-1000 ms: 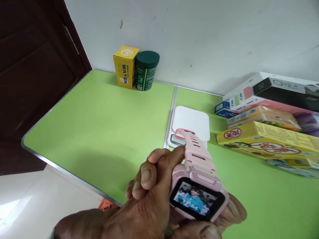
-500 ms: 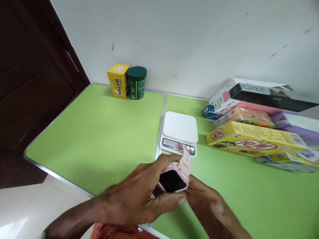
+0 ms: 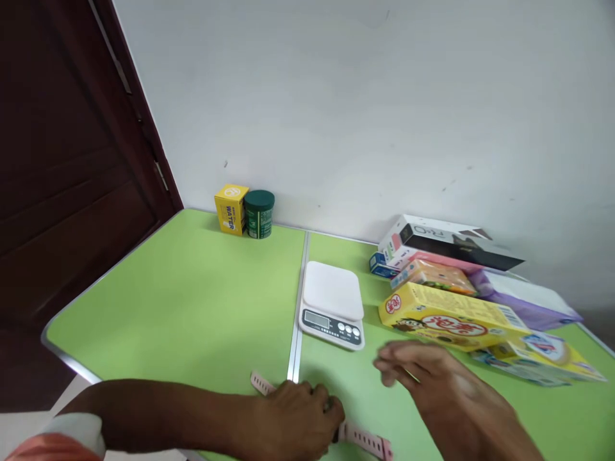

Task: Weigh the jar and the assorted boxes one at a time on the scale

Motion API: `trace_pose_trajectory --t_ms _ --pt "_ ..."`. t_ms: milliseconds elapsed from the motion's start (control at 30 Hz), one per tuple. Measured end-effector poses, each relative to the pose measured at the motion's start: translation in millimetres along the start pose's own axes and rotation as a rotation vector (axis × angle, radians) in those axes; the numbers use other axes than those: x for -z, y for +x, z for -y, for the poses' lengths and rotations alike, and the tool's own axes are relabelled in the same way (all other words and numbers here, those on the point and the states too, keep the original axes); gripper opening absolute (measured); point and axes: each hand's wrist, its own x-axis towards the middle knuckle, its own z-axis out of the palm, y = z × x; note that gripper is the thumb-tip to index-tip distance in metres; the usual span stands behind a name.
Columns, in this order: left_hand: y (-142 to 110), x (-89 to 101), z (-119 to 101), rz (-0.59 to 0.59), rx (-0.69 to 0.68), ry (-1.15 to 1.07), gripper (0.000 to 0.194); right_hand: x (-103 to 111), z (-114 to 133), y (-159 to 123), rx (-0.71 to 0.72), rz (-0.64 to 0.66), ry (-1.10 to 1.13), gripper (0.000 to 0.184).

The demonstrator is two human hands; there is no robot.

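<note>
Pink watch [image 3: 365, 440] at six o'clock on the tabletop [image 3: 192, 301], strap poking out both sides of the left hand [image 3: 298, 417], fingers curled over its hidden body; gripping or merely pressing, I can't tell! Right hand [image 3: 421, 368] half-open at four o'clock, nothing visible in it. Danger here: dragging could scrape the screen if it's face-down, shoving toward twelve could bump the scale [image 3: 331, 291], and a right-hand swing toward one might clip the long yellow box [image 3: 446, 317].
</note>
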Motion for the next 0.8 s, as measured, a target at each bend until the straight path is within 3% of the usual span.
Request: trace_pose_trajectory --t_ms 100,167,233,333,467,533,633,700,800 --pt "5.8 -22.5 -0.4 -0.143 -0.018 0.150 0.032 -49.2 18.0 50.7 0.065 0.210 -0.077 0.031" --pt "10.0 -34.9 4.2 -0.257 -0.043 0.207 0.023 -77.8 16.6 94.6 0.066 0.331 -0.137 0.036" --pt "10.9 -35.5 16.9 -0.338 -0.052 0.185 0.025 -105.5 6.9 144.3 0.037 0.372 -0.163 0.043" --pt "6.1 -7.8 58.6 -0.476 0.078 -0.044 0.037 -145.2 -14.4 219.9 -0.017 0.281 -0.149 0.052" --pt "15.3 45.5 155.4 -0.813 0.513 -0.511 0.049 -192.3 -40.6 299.4 -0.149 0.084 -0.065 0.066" --pt "33.1 59.2 208.3 -0.936 0.656 -0.637 0.066 -211.4 -52.8 325.0 -0.178 0.047 -0.054 0.075" --pt "64.3 63.3 270.8 -1.028 0.776 -0.740 0.082 -231.9 -70.7 346.0 -0.198 0.053 -0.045 0.088" --pt "80.8 63.2 295.2 -1.078 0.795 -0.747 0.088 -239.3 -80.5 349.4 -0.209 0.061 -0.036 0.092" --pt "95.2 64.9 307.7 -1.164 0.844 -0.710 0.094 -242.0 -88.2 340.2 -0.216 0.060 -0.028 0.094"
